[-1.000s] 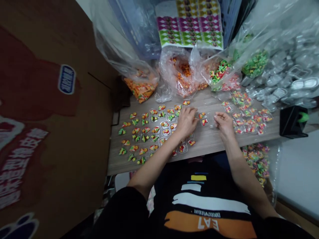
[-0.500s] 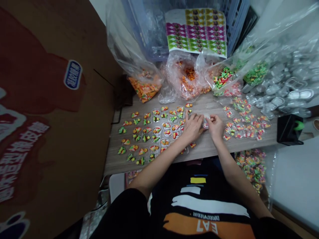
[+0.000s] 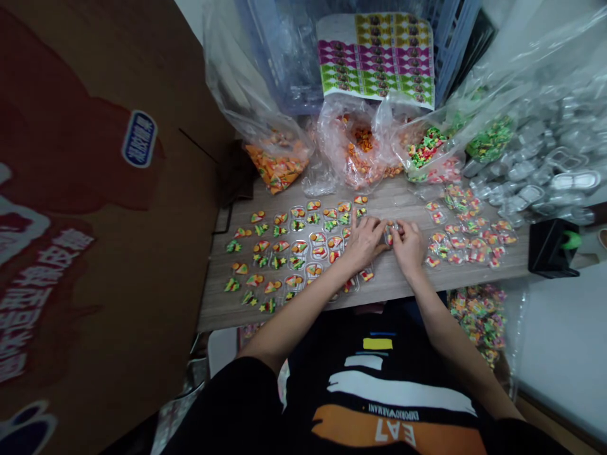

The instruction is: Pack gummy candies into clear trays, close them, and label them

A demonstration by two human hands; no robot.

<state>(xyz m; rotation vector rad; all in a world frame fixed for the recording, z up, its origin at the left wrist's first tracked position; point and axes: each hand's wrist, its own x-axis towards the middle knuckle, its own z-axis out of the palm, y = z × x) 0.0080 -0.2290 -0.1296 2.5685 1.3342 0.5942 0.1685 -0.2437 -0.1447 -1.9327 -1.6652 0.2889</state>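
Between my two hands, just above or on the tabletop, is a small clear plastic case (image 3: 389,234) with bright food-shaped pieces showing in it. My left hand (image 3: 365,243) has its thumb and fingertips closed at the case's left edge. From the other side my right hand (image 3: 408,248) pinches the case's right edge between thumb and fingers. Rows of clear trays (image 3: 298,247) holding little coloured pieces lie to the left of my left hand. Beyond my right hand is a cluster of filled clear cases (image 3: 467,243). My fingers hide part of the case.
Along the back stand open plastic bags of orange pieces (image 3: 279,165), small orange bits (image 3: 363,148) and green-red pieces (image 3: 427,148). A sticker sheet (image 3: 377,60) leans on a blue crate (image 3: 294,95). Empty clear cases (image 3: 535,158) pile at right, near a black tape dispenser (image 3: 552,249). A cardboard box (image 3: 118,253) walls the left.
The case between my hands looked pale and clear before; coloured pieces now show in it. My right fingers have shifted slightly left, closer to my left hand.
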